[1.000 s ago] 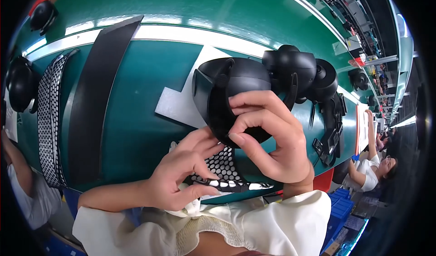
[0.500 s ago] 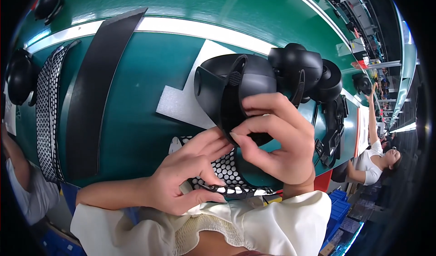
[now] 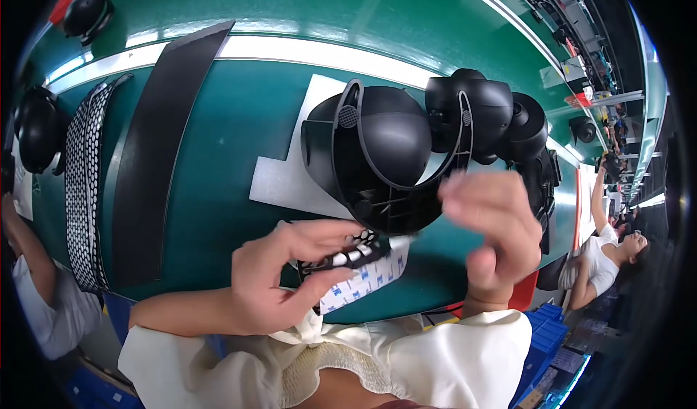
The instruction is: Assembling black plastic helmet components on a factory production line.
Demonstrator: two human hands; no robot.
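My left hand [image 3: 279,275] pinches a folded strip [image 3: 367,282] between thumb and fingers. The strip shows black with white dots along its upper edge, and a white backing with blue print on its lower face. Just beyond it stands a glossy black rounded shell [image 3: 396,129] with a curved black band [image 3: 388,206] across its near side. My right hand [image 3: 497,227] is raised at the band's right end, blurred by motion. Its thumb stands apart from its bent fingers, and nothing shows between them. Whether its fingertips touch the band is unclear.
White foam sheet [image 3: 279,180] lies under the shell. More black rounded units [image 3: 483,111] crowd its right. At left are a long black strip [image 3: 156,148] and a stack of dotted strips [image 3: 83,184]. Co-workers sit on both sides, one a person in white [image 3: 599,253].
My right hand has left the shell's near face and moved right. The black band now spreads open toward the right. The strip in my left hand has turned, showing its printed backing.
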